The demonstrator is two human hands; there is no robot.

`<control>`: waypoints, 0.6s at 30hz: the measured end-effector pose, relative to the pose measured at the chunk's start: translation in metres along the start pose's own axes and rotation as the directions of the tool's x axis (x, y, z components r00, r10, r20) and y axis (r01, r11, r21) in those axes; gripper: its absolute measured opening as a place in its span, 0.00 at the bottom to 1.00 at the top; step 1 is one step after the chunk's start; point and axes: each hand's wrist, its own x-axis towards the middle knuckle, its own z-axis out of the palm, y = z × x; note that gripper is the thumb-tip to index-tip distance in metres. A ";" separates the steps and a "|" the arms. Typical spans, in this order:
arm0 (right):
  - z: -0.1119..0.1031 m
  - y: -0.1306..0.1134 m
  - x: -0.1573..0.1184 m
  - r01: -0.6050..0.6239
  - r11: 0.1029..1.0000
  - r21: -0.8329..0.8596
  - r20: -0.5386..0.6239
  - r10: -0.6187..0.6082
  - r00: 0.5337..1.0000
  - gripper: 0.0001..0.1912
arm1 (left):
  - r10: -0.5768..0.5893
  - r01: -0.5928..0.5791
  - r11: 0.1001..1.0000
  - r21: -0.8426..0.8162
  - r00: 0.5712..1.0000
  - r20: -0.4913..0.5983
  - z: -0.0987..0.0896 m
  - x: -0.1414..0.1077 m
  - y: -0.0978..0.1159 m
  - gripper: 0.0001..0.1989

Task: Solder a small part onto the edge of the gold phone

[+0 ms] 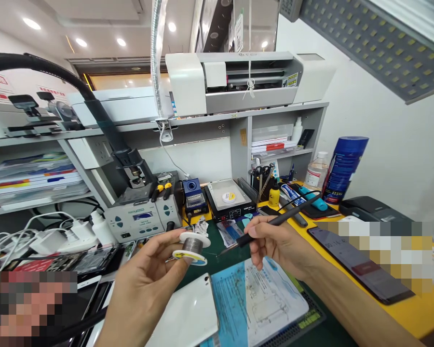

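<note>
My left hand [148, 279] pinches a small spool of solder wire [193, 248] between thumb and fingers, and a thin end of wire reaches out to the right. In my right hand [271, 241] is a black soldering iron [251, 236], held like a pen with its metal tip pointing left. The tip is close to the wire end; whether they touch I cannot tell. Below the hands lie a white tablet-like panel [188, 313] and a stained blue and white printed sheet [253, 303] on the green mat [211, 267].
A grey soldering station [144, 219] and a small blue unit [194, 195] stand behind, beside a flat heating plate [226, 195]. A large phone [361, 265] lies on the yellow bench at right. White chargers and cables [65, 233] crowd the left. A lamp [376, 43] hangs upper right.
</note>
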 end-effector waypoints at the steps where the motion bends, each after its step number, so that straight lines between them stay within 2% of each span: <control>1: 0.000 0.000 0.000 0.000 1.000 -0.002 -0.004 0.000 1.000 0.05 | -0.001 0.001 1.000 0.005 1.000 -0.004 0.000 0.000 0.000 0.18; 12: 0.001 0.002 0.002 0.005 1.000 -0.012 -0.024 -0.006 1.000 0.06 | 0.010 -0.009 0.999 0.038 1.000 -0.007 0.002 0.001 0.008 0.20; 18: 0.001 0.002 0.000 0.004 1.000 -0.022 -0.028 -0.005 1.000 0.07 | -0.016 0.015 1.000 0.024 0.999 0.029 0.002 -0.001 0.009 0.18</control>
